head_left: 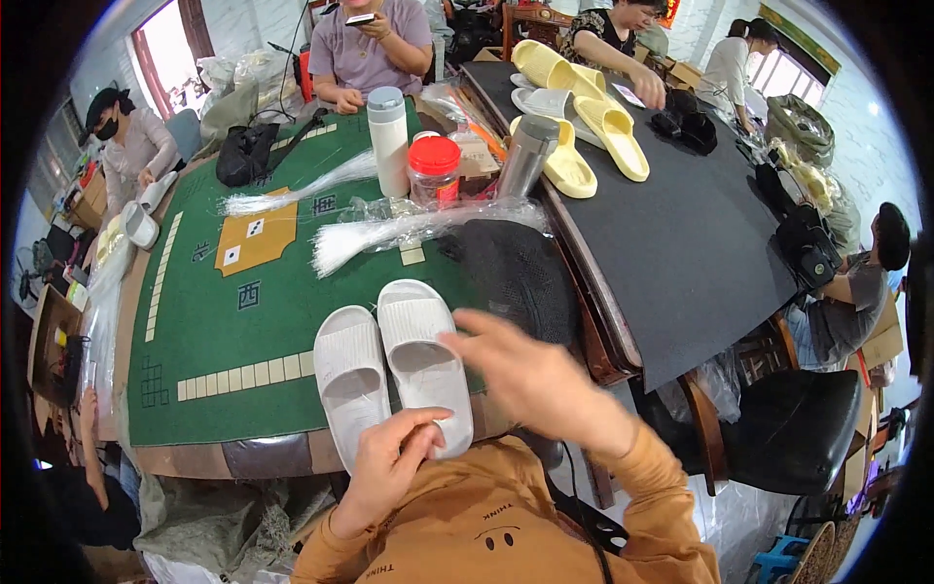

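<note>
Two light grey slide slippers lie side by side at the table's near edge. One is the left slipper (pixel 352 380), the other the right slipper (pixel 420 326). My left hand (pixel 389 462) is closed at the heel of the right slipper, thumb and fingers pinching there; whether anything small is between them cannot be seen. Beside that slipper's strap is my right hand (pixel 535 375), blurred by motion. Its fingers look stretched out and apart, the tips close to the strap's right side, and nothing shows in them.
On the green mat (pixel 195 321) lie bundles of thin white strands (pixel 389 229). A black mesh bag (pixel 511 277), a white bottle (pixel 388 146), a red-lidded jar (pixel 434 170) and a steel tumbler (pixel 528 156) stand close by. Yellow slippers (pixel 613 136) rest on the black table (pixel 681 253). Several people sit around.
</note>
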`<action>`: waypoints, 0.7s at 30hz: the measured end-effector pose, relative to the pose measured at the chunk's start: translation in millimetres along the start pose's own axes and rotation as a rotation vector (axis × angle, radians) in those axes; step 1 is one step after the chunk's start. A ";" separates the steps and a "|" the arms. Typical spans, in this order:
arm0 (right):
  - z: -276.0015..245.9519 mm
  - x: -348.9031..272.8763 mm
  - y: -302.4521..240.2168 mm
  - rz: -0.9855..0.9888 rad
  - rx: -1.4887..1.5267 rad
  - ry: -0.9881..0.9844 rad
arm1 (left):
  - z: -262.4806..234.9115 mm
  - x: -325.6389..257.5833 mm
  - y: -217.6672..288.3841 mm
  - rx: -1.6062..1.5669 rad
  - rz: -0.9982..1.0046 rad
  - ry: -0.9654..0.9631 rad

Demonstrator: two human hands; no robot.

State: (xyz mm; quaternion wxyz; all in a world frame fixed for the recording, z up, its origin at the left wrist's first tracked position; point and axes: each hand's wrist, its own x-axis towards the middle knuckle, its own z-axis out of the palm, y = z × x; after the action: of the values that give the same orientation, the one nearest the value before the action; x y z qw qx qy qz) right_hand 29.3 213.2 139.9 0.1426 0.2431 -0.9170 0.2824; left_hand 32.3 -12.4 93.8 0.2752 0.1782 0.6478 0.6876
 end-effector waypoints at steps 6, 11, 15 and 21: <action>-87.2 29.6 137.8 0.476 0.267 0.459 | -7.9 15.0 -1.0 1.200 0.778 0.359; -120.0 65.4 275.6 0.612 0.006 0.458 | 3.6 19.7 22.7 0.974 0.865 0.309; -114.9 94.8 354.1 0.507 -0.143 0.489 | 1.2 39.9 36.2 0.612 0.547 0.081; -108.2 138.9 419.5 0.726 -0.327 0.305 | -15.5 53.1 41.0 -0.431 -0.157 -0.059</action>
State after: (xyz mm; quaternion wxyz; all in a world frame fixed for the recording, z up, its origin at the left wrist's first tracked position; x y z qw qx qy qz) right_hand -294.9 528.9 93.6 0.2045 -0.1660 -0.9442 0.1977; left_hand -24.8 7.4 126.9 0.3783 0.0842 0.4897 0.7810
